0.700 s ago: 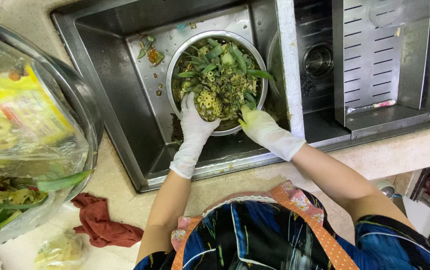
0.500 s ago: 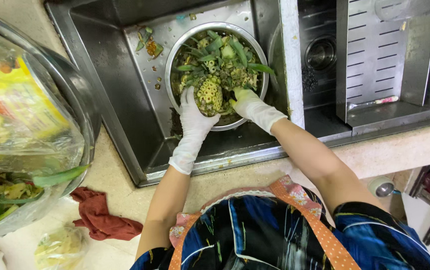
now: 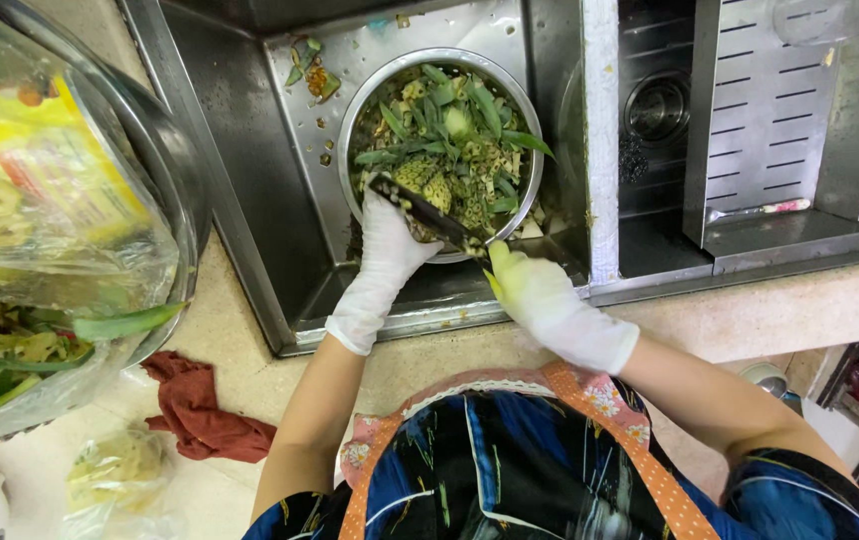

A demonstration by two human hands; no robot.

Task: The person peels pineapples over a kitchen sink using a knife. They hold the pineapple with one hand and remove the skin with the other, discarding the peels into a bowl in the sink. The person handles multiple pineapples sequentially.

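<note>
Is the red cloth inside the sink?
No, the red cloth lies on the counter outside the sink.

head camera, steep downward, near sink [image 3: 250, 250]

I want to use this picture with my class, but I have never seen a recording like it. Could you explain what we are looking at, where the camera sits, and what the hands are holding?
No machine here: a person wears the camera on the head, so you look down over their apron at their own two gloved hands. They stand at a steel sink. In it sits a round metal bowl full of green leaves and pineapple peel. The left hand rests at the bowl's near rim. The right hand grips a dark-bladed knife that reaches across to the left hand. On the counter at left lie a red cloth and a big bowl lined with a clear plastic bag of scraps.
</note>
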